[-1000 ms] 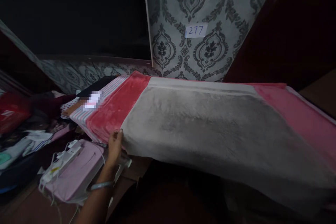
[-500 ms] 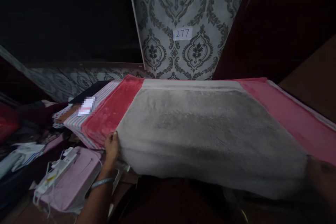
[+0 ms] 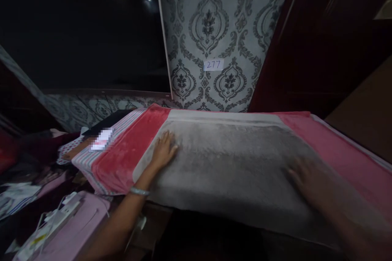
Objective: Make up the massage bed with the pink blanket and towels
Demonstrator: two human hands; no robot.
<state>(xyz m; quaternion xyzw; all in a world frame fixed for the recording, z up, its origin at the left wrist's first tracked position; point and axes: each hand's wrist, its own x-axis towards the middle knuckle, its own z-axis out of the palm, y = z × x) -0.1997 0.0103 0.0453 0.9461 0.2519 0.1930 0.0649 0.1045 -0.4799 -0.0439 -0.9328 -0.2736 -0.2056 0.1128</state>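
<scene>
A grey fleece cloth (image 3: 232, 159) lies spread over a red blanket (image 3: 128, 147) on a long padded board. My left hand (image 3: 163, 151) rests flat on the cloth's left end, fingers stretched out, a bangle at the wrist. My right hand (image 3: 309, 177) lies on the cloth's right part, fingers extended, blurred by motion. Neither hand holds anything. Pink blanket (image 3: 333, 151) shows past the cloth on the right.
A pink case with a white power strip and cables (image 3: 58, 228) sits at the lower left. Striped and dotted fabrics (image 3: 92, 147) are piled left of the board. Patterned wallpaper with a "277" label (image 3: 213, 64) stands behind. A dark wooden panel (image 3: 321, 40) is at the right.
My left hand let go of the cloth's near left corner and moved up onto the cloth, lying flat. My right hand came into view on the cloth's right part.
</scene>
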